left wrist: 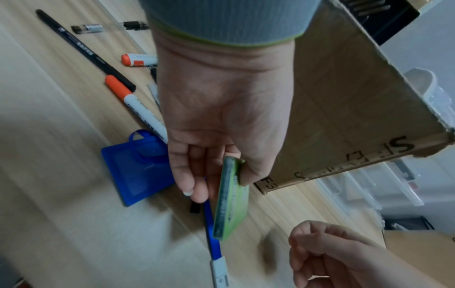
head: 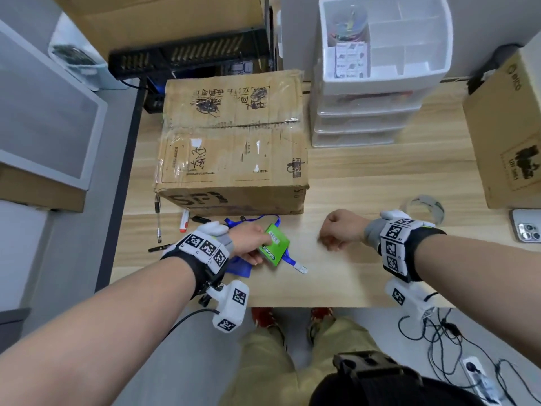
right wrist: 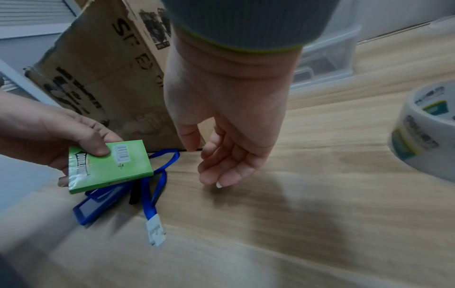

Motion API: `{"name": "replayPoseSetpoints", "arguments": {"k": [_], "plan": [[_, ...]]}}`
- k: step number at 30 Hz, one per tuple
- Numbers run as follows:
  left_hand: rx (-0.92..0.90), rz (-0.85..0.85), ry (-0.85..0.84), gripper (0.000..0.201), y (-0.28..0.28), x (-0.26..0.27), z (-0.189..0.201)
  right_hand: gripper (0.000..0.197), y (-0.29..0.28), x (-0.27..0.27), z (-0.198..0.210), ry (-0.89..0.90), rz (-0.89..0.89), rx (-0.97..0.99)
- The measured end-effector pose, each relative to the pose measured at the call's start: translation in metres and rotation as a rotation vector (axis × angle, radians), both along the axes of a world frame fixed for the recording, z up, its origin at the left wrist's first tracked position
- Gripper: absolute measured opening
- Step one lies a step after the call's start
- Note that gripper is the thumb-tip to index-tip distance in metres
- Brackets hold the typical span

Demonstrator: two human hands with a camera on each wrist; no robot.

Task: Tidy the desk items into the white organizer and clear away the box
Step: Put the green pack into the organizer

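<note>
My left hand (head: 260,247) pinches a green gum pack (head: 276,246), thumb on top, fingers beneath, just above the desk in front of the big cardboard box (head: 231,142). In the left wrist view the gum pack (left wrist: 230,204) stands edge-on in that hand (left wrist: 216,181). Under it lies a blue badge holder (head: 238,266) with its blue lanyard (right wrist: 150,196). Several pens and markers (head: 184,221) lie to the left. My right hand (head: 333,238) hovers over bare desk, loosely curled, holding nothing. The white organizer (head: 380,83) stands at the back right.
A tape roll (head: 424,209) sits right of my right hand, a phone (head: 527,227) at the far right edge, and a second cardboard box (head: 509,136) behind it. Bare wood lies between the hands. The desk's front edge is close below them.
</note>
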State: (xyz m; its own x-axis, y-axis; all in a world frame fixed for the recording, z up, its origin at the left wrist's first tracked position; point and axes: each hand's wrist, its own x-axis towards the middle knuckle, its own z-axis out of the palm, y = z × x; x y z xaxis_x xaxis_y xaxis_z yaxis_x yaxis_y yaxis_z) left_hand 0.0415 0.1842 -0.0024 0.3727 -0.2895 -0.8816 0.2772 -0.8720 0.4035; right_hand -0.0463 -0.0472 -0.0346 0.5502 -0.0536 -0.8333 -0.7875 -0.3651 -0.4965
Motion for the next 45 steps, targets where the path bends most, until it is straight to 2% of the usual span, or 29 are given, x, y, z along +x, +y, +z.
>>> {"name": "replayPoseSetpoints", "arguments": {"k": [6, 10, 15, 19, 25, 28, 31, 33, 37, 42, 44, 45], "plan": [[-0.017, 0.066, -0.024, 0.022, 0.021, -0.013, 0.012, 0.014, 0.02, 0.02, 0.009, -0.01, 0.137, 0.011], [0.002, 0.165, -0.046, 0.014, 0.061, -0.026, 0.017, 0.026, 0.053, 0.03, 0.019, -0.035, 0.259, -0.001], [-0.041, 0.223, -0.032, 0.004, 0.108, -0.04, 0.017, 0.017, 0.099, 0.03, 0.035, -0.057, 0.323, -0.062], [-0.1, 0.334, 0.039, 0.007, 0.149, -0.058, 0.023, 0.015, 0.148, 0.026, 0.036, -0.034, 0.433, -0.094], [-0.135, 0.457, 0.088, 0.005, 0.258, -0.106, 0.017, 0.016, 0.267, 0.022, 0.038, 0.012, 0.706, 0.0], [-0.117, 0.627, 0.077, 0.005, 0.324, -0.145, -0.002, 0.011, 0.343, 0.002, 0.016, 0.096, 0.899, 0.057], [-0.061, 0.768, 0.046, 0.011, 0.364, -0.185, -0.029, 0.008, 0.394, -0.026, -0.02, 0.166, 1.067, 0.054], [-0.033, 0.817, 0.05, 0.011, 0.373, -0.203, -0.046, 0.007, 0.405, -0.043, -0.045, 0.185, 1.095, 0.028], [-0.011, 0.981, 0.07, 0.009, 0.389, -0.242, -0.117, 0.012, 0.426, -0.069, -0.129, 0.134, 1.106, -0.1], [0.004, 1.073, 0.06, 0.006, 0.399, -0.268, -0.24, 0.012, 0.452, -0.072, -0.274, 0.107, 1.042, -0.249], [0.018, 1.084, 0.045, 0.009, 0.405, -0.273, -0.306, 0.012, 0.457, -0.072, -0.359, 0.077, 1.044, -0.318], [0.023, 1.084, 0.027, 0.011, 0.406, -0.273, -0.319, 0.013, 0.456, -0.069, -0.378, 0.054, 1.04, -0.355]]}}
